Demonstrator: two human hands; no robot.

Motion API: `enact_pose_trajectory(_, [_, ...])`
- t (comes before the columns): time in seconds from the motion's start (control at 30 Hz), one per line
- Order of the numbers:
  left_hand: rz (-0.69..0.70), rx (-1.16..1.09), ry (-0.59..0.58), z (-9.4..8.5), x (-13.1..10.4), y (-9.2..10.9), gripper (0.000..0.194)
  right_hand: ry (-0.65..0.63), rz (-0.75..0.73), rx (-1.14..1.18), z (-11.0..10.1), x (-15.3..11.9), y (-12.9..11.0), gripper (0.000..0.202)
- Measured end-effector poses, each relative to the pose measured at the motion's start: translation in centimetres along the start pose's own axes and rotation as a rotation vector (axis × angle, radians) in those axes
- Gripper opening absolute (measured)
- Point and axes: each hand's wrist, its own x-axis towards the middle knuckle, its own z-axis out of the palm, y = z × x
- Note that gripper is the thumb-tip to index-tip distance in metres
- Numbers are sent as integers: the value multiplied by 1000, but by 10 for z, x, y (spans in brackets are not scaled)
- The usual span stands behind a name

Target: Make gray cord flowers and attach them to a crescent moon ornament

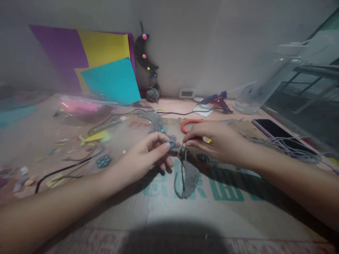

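Near the middle, my left hand [156,150] pinches a small teal and grey flower-like piece [171,143] between thumb and forefinger. Just to its right, my right hand [203,137] has thumb and forefinger pressed together on a thin grey cord [185,153]. Below the fingers, a flat grey leaf-shaped piece [191,180] with a curled strip lies on the printed board. Behind my left hand is a grey curved piece [156,121] with teal bits at its lower end. Orange scissor handles [190,121] show behind my right fingers.
A dark teal flower [103,161] and small scraps lie left. At the back are coloured sheets [111,81], a ball of yarn [153,94], a glue gun [217,100] and a clear container [250,98]. A phone [278,134] and loose grey cords [286,145] lie right.
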Motion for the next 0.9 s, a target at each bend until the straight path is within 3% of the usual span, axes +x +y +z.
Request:
enact_pose_trajectory(0.07, [-83, -169, -174, 2, 1, -2, 28, 44, -27, -47, -2, 0, -2, 16])
enact_pose_trajectory(0.13, [-105, -244, -263, 4, -1, 0, 31, 83, -32, -70, -4, 1, -6, 16])
enact_pose_trajectory(0.27, [-115, -212, -190, 5, -2, 5, 36, 167, -6, -126, -20, 2, -5, 16])
enact_pose_trajectory(0.43, [-163, -146, -115, 3, 3, 1, 37, 237, 114, -217, -47, -1, 17, 20])
enact_pose_trajectory(0.67, [-138, -166, -110, 4, 7, -6, 33, 186, 210, -283, -58, -6, 41, 25])
enact_pose_trajectory(0.77, [-145, -157, -108, 3, 7, -10, 31, 86, 224, -327, -62, -6, 51, 26])
enact_pose_trajectory(0.9, [-164, -123, -102, 2, 8, -14, 28, 20, 279, -316, -64, -5, 45, 33])
